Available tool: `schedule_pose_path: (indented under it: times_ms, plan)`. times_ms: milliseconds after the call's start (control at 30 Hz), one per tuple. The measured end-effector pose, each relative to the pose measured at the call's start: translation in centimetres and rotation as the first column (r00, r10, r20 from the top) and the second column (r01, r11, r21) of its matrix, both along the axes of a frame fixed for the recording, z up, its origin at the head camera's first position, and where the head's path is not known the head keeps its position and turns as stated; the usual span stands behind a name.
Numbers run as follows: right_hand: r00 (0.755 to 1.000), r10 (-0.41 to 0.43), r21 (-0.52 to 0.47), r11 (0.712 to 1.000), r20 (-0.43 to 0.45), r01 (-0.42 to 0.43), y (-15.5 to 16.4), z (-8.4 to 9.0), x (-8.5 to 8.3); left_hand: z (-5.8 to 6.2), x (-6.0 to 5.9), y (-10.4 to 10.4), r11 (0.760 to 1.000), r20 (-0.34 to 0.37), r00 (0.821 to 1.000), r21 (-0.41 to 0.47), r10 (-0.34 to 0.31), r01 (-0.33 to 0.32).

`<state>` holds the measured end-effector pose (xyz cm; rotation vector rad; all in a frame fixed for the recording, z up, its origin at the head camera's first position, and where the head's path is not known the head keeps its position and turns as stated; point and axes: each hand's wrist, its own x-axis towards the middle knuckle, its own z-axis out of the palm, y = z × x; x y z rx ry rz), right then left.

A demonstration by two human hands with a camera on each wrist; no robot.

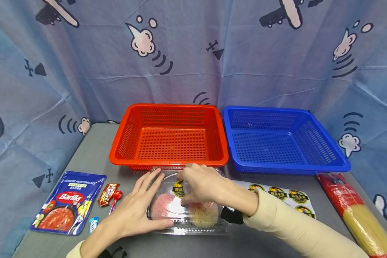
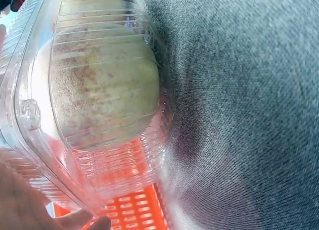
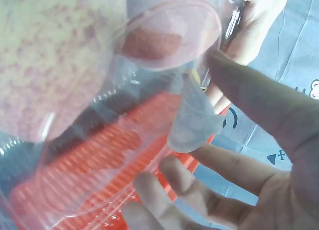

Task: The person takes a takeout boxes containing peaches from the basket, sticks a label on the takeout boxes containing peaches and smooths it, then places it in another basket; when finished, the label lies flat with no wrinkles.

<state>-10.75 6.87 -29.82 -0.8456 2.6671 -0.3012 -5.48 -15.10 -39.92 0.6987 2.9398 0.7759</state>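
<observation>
A clear plastic box (image 1: 200,230) sits on a grey table (image 1: 261,236), directly in front of a red basket (image 1: 171,162); whether the two touch is hard to tell. Inside are two large round fruits, a pink one (image 1: 161,206) on the left and a yellowish, red-speckled one (image 1: 203,216) on the right. Over the lid, the person's right hand (image 1: 204,186) grips a black-and-gold round label (image 1: 178,189) between thumb and index finger; in the right wrist view the label is bent. The left hand (image 1: 133,206) is spread around the box's left side, fingers nearly straight, thumb along the front. To the right lies a white label sheet (image 1: 298,197), partly behind the right forearm, with a blue basket (image 1: 290,167) behind it and a pasta pack (image 1: 361,215) farther right. At left lie a Barilla pouch (image 1: 69,204), a red-wrapped sweet (image 1: 108,194), a lollipop (image 1: 117,195) and a small blue packet (image 1: 93,224). A patterned blue curtain (image 1: 187,53) hangs behind everything.
</observation>
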Motion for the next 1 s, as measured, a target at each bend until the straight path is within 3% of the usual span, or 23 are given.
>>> schedule_pose_path:
  times_ms: [233, 600, 767, 1000]
  plan:
    - [0.990, 0.025, -0.073, 0.997, -0.138, -0.035, -1.1, -0.2, 0.2, 0.1, 0.0, 0.0, 1.000, 0.017, 1.000, 0.007, 0.004, -0.004]
    - [0.960, 0.063, -0.008, 0.998, -0.272, -0.068, -2.6, -1.5, 0.5, 0.0, 0.0, 0.0, 1.000, 0.020, 1.000, 0.019, 0.007, -0.007]
    - [0.961, 0.052, -0.013, 0.998, -0.273, -0.058, -2.5, -1.7, 0.3, 0.0, 0.0, 0.0, 1.000, 0.019, 1.000, 0.024, 0.003, -0.003]
    - [0.980, 0.033, -0.044, 0.998, -0.198, -0.042, -2.4, -1.9, -0.1, 0.0, 0.0, 0.0, 1.000, 0.024, 1.000, 0.027, 0.001, -0.002]
